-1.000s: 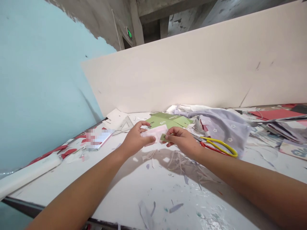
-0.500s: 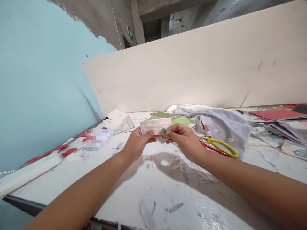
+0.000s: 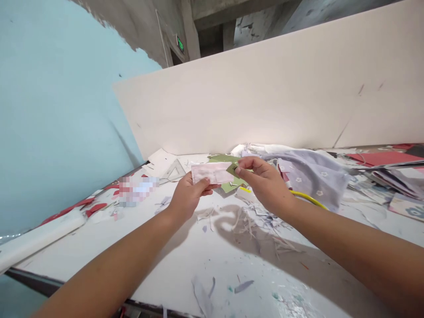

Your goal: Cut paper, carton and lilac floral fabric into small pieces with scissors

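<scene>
A pale pink rectangle point(image 3: 210, 171), of cloth or paper, is gripped at its lower edge by my left hand point(image 3: 187, 194), thumb on the front. My right hand point(image 3: 268, 181) pinches a small green piece with a dark mark point(image 3: 232, 168) between thumb and forefinger. That green piece lies at the right end of the pink rectangle; whether the two are joined I cannot tell. Beneath and behind both hands lie green sheets point(image 3: 223, 158). Scissors with a yellow handle point(image 3: 309, 197) are mostly hidden behind my right hand and forearm.
Lilac floral cloth point(image 3: 308, 172) lies rumpled behind my right arm. A clear set square point(image 3: 174, 171) rests at the back left, a white roll point(image 3: 43, 238) at the left edge. Paper shreds point(image 3: 247, 225) litter the white table point(image 3: 172, 278). A pale board point(image 3: 248, 97) stands behind.
My right hand has moved right and slightly up, taking the small green piece from the pink rectangle's lower right corner to its right end. The left hand has barely shifted.
</scene>
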A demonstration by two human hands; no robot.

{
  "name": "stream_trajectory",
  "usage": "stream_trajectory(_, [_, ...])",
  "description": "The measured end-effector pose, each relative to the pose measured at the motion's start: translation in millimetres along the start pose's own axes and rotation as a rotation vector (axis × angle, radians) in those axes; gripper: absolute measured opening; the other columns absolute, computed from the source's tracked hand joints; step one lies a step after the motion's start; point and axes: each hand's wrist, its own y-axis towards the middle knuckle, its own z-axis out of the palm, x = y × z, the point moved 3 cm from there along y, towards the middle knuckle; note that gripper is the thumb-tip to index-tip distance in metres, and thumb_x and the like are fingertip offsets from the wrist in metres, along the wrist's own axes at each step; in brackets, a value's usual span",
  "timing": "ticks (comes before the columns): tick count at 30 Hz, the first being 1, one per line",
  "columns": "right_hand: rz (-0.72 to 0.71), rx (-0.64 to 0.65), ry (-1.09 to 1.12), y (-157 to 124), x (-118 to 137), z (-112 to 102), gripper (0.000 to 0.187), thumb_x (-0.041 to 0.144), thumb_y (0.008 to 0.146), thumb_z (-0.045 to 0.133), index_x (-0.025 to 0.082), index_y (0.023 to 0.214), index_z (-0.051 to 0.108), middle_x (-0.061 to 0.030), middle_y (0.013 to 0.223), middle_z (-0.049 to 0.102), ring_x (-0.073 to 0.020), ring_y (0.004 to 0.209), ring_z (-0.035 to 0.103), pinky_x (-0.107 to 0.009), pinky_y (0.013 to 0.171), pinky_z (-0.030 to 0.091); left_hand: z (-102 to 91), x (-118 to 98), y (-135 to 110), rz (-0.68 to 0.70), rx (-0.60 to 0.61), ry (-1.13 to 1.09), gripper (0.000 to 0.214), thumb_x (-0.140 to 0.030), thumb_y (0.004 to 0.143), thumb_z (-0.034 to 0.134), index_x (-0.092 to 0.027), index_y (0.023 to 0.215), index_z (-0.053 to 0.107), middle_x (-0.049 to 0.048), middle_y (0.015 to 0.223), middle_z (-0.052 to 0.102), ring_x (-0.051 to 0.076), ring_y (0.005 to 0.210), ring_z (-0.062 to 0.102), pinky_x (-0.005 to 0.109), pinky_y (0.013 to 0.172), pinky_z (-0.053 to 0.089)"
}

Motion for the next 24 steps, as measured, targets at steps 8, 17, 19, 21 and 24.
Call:
stream_trajectory(8, [-0.214, 0.045, -0.28, -4.7, 34.9, -4.3, 0.011, 0.031, 0.074, 0.062, 0.02, 0.076, 0.061, 0.002, 0.071, 0.059, -0.0111, 0.065, 0.052, -0.025, 0.061, 0.039, 13.2, -1.6, -16.3, 0.029, 0.209, 0.132, 0.023, -0.029, 0.075, 0.06, -0.019, 0.096, 0.056, 0.0043, 0.09, 0.068, 0.018, 0.079, 0.066, 0.028, 0.067, 0.047])
stream_trajectory(17, [-0.149, 0.147, -0.425, -12.5, 45.6, 2.1, 0.012, 0.027, 0.077, 0.054, 0.02, 0.07, 0.06, 0.002, 0.068, 0.059, -0.0091, 0.057, 0.048, -0.022, 0.052, 0.035, 21.4, -10.0, -31.0, 0.005, 0.299, 0.137, 0.023, -0.033, 0.077, 0.06, -0.018, 0.094, 0.055, 0.0047, 0.089, 0.067, 0.018, 0.079, 0.066, 0.027, 0.067, 0.048])
stream_trajectory(19, [-0.136, 0.132, -0.412, -12.0, 45.0, 1.4, 0.011, 0.027, 0.077, 0.054, 0.019, 0.069, 0.058, 0.0027, 0.065, 0.057, -0.0082, 0.054, 0.045, -0.021, 0.05, 0.034, 21.3, -10.7, -31.6, 0.012, 0.312, 0.132, 0.023, -0.033, 0.077, 0.06, -0.018, 0.094, 0.055, 0.0045, 0.088, 0.067, 0.017, 0.078, 0.066, 0.026, 0.067, 0.049])
stream_trajectory(21, [-0.134, 0.115, -0.402, -11.6, 44.5, 0.8, 0.012, 0.027, 0.077, 0.054, 0.019, 0.069, 0.058, 0.0026, 0.065, 0.057, -0.008, 0.053, 0.044, -0.021, 0.05, 0.034, 21.4, -10.6, -32.0, 0.012, 0.325, 0.127, 0.022, -0.032, 0.077, 0.059, -0.018, 0.094, 0.055, 0.0045, 0.087, 0.067, 0.017, 0.078, 0.065, 0.027, 0.067, 0.049])
stream_trajectory(24, [-0.087, 0.112, -0.399, -10.9, 43.0, 0.4, 0.014, 0.029, 0.077, 0.053, 0.019, 0.068, 0.056, 0.0023, 0.064, 0.056, -0.0082, 0.053, 0.045, -0.022, 0.05, 0.035, 21.3, -9.7, -31.9, 0.011, 0.335, 0.126, 0.023, -0.034, 0.077, 0.059, -0.017, 0.093, 0.055, 0.0048, 0.086, 0.067, 0.017, 0.078, 0.065, 0.027, 0.068, 0.049])
